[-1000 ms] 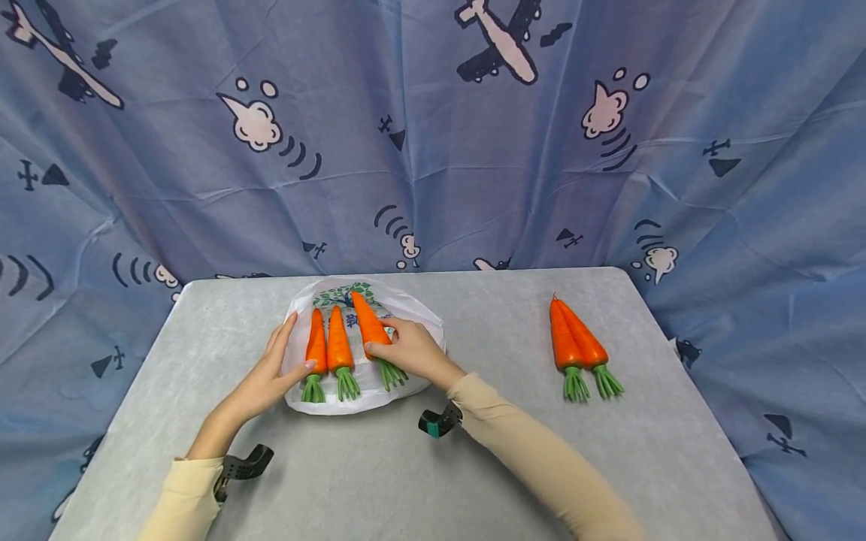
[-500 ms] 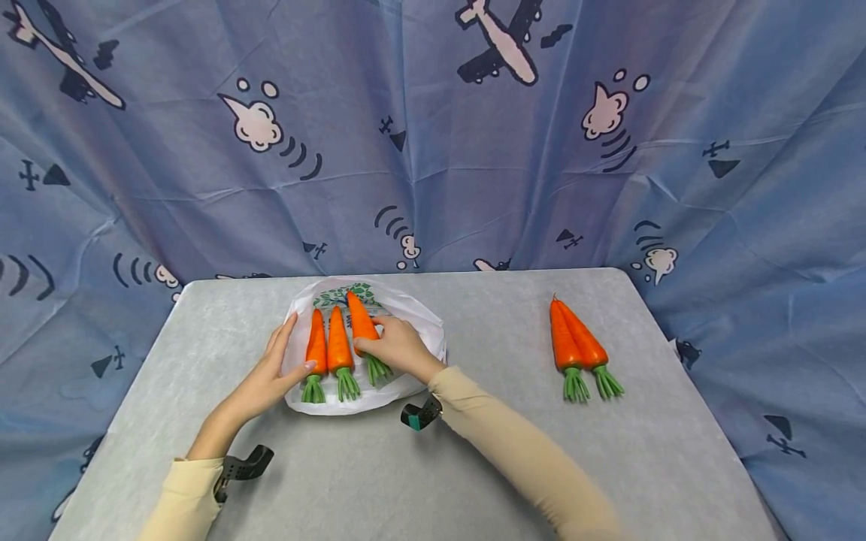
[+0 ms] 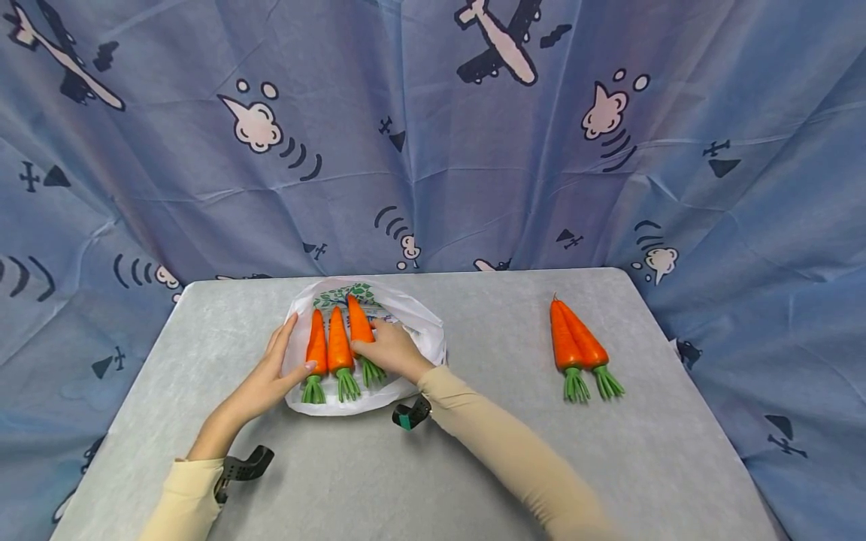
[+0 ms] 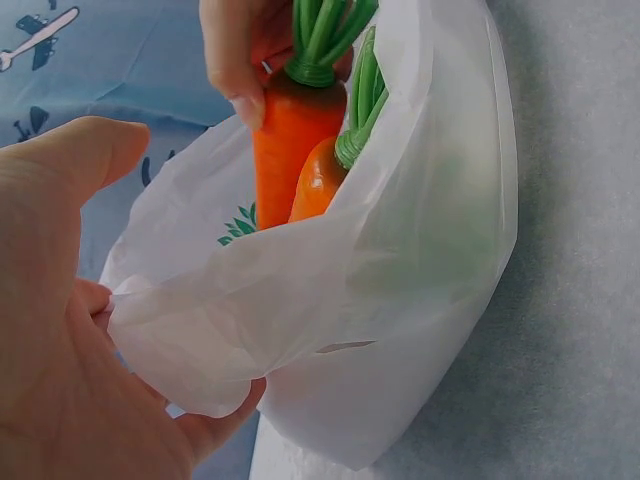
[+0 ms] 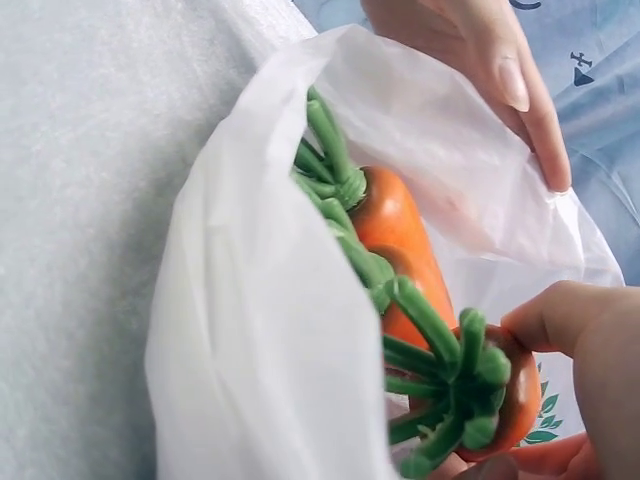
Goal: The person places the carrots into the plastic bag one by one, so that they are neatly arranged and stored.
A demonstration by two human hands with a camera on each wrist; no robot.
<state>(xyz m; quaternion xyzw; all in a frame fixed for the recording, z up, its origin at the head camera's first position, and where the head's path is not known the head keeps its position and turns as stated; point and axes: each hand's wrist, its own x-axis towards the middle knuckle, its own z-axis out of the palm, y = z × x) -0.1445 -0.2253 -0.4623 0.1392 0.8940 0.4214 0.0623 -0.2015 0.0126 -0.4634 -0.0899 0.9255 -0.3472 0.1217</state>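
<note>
Pinching one carrot point(image 3: 361, 323) in the right hand point(image 3: 395, 352) now, three o'clock from two other carrots point(image 3: 338, 343) in the white plastic bag point(image 3: 428, 324), and touching its nine-o'clock edge with a wide-spread left hand point(image 3: 271, 376)!

i now see the right hand point(image 3: 394, 352) has brought its carrot point(image 3: 361, 321) leftward, nearer the middle carrot point(image 3: 339, 342).

The table point(image 3: 501, 323) leaves a wide lane between the white bag point(image 3: 429, 330) and the carrot pair point(image 3: 575, 338) at right; the right sleeve point(image 3: 501, 451) slants across its near approach. The left hand point(image 3: 271, 376) blocks the bag's left side; the right hand point(image 3: 395, 349), gripping a carrot point(image 3: 361, 324), blocks its right. The curtain point(image 3: 446, 203) walls off the far edge.
</note>
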